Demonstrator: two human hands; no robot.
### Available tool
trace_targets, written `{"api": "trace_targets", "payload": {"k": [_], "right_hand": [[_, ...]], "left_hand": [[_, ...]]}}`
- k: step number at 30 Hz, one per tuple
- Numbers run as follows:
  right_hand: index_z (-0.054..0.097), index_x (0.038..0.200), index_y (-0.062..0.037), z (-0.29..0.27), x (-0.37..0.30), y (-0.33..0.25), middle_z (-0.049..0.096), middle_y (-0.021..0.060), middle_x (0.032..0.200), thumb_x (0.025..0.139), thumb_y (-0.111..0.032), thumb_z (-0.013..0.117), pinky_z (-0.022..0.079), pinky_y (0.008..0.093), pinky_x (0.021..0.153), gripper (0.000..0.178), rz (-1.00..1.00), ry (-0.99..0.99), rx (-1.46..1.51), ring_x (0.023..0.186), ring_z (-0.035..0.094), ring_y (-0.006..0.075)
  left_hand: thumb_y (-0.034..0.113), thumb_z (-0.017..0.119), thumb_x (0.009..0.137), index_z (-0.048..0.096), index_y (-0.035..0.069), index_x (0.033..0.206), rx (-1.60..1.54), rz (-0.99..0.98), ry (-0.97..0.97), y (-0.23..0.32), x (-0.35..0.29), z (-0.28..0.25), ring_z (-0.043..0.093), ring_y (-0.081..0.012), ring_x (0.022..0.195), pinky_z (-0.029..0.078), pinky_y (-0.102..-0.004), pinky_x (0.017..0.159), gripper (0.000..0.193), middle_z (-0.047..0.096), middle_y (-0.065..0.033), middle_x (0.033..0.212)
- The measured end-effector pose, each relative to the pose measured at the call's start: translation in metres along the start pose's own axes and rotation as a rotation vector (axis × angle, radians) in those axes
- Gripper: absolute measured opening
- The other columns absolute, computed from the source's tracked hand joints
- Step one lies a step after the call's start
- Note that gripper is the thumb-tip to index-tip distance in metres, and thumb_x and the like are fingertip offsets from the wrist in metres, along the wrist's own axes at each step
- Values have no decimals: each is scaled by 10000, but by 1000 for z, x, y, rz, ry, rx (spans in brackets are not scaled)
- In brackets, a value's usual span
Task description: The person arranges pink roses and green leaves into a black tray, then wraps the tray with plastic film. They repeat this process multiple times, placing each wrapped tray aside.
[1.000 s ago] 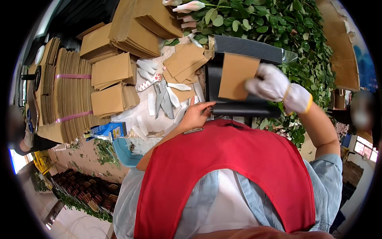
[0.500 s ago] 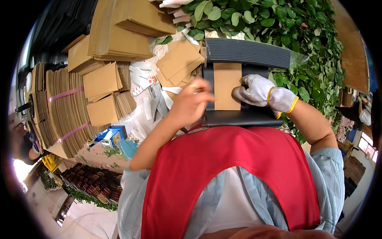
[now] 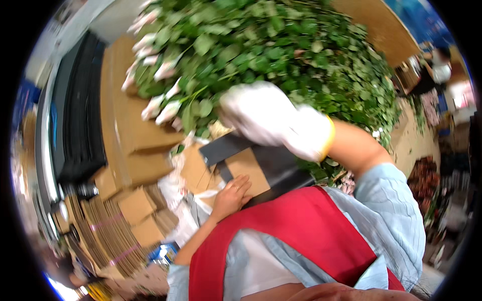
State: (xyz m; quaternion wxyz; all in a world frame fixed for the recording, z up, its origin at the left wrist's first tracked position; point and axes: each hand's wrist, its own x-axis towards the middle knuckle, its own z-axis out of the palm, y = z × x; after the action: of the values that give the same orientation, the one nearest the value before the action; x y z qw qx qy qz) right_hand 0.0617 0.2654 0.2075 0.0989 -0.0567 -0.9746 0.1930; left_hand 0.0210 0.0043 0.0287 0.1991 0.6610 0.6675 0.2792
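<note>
My bare left hand (image 3: 232, 199) lies with its fingers stretched out on the lower left edge of a brown cardboard piece (image 3: 253, 168). That piece rests on a black sheet (image 3: 281, 163), whose dark ridged strip (image 3: 226, 149) runs along its far side. My right hand (image 3: 263, 118), in a white glove with a yellow cuff, is raised above the far edge of the sheet, next to a big heap of leafy green stems (image 3: 296, 55). Motion smears its fingers, so I cannot make out whether it holds anything.
Pale wrapped flower heads (image 3: 168, 111) stick out at the heap's left. Loose cardboard pieces (image 3: 193, 168) lie left of the sheet. Farther left stand strapped cardboard stacks (image 3: 103, 233) and a large cardboard pile (image 3: 133, 125). A blue box (image 3: 163, 253) sits near my left forearm. Another person (image 3: 437, 70) is far right.
My gloved right hand has left the cardboard and moved up and left toward the stems. My left hand has come down onto the cardboard. The whole view has turned.
</note>
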Motion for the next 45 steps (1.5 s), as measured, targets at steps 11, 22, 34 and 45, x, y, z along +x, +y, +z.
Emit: {"api": "trace_targets", "payload": {"k": [11, 22, 34, 45], "right_hand": [[610, 1135, -120, 45, 48, 83, 659, 127, 1111, 964, -314, 437, 512, 507, 848, 311, 166, 21, -291, 981, 669, 349], [651, 752, -90, 4, 18, -56, 704, 90, 714, 815, -150, 571, 538, 437, 618, 118, -174, 274, -352, 674, 714, 287], [671, 1059, -176, -19, -190, -11, 674, 66, 893, 821, -162, 601, 573, 409, 643, 248, 248, -412, -361, 784, 694, 295], [706, 1119, -118, 86, -100, -22, 720, 178, 993, 867, -298, 603, 548, 451, 819, 326, 112, -976, 97, 951, 689, 381]], "left_hand": [[64, 746, 783, 729, 82, 1018, -53, -37, 111, 11, 11, -2, 647, -263, 1106, 542, -361, 917, 237, 700, -64, 1159], [78, 723, 805, 713, 82, 1049, -35, 26, 104, 0, 8, 0, 625, -295, 1104, 520, -388, 925, 244, 676, -74, 1183], [251, 670, 943, 378, 59, 1510, -953, -308, 154, -35, -7, 36, 575, -227, 1165, 446, -318, 1002, 666, 610, -115, 1266], [110, 546, 968, 623, 48, 1296, -540, -288, -14, -8, -29, -11, 659, -267, 907, 512, -350, 847, 342, 666, -155, 1040]]}}
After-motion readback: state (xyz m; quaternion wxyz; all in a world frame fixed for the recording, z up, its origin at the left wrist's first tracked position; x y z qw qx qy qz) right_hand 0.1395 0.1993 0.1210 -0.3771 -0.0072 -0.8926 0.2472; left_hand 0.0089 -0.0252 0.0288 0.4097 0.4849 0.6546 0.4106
